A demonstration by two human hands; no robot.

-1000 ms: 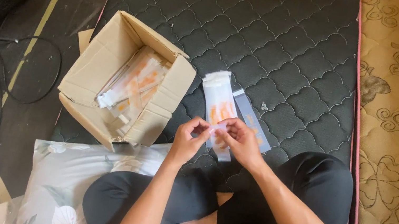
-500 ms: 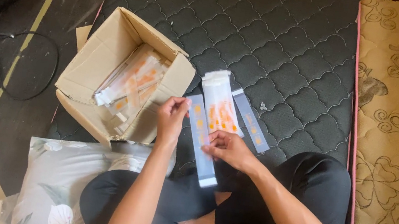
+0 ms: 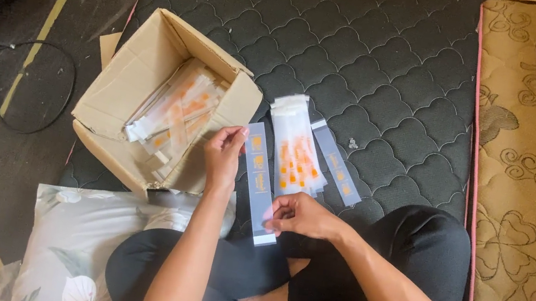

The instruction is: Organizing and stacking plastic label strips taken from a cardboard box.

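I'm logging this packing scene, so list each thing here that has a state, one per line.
Box: open, tipped on its side, packets inside.
Strip: stretched flat between both hands.
Left hand: pinching the strip's top end.
Right hand: pinching the strip's lower end.
Packet pile: lying flat on the mattress.
Pillow: flat on the floor.

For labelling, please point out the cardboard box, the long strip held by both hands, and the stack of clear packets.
cardboard box [image 3: 121, 88], head view, bare inner wall.
long strip [image 3: 258, 174], head view, its middle.
stack of clear packets [image 3: 296, 151], head view, top packet.
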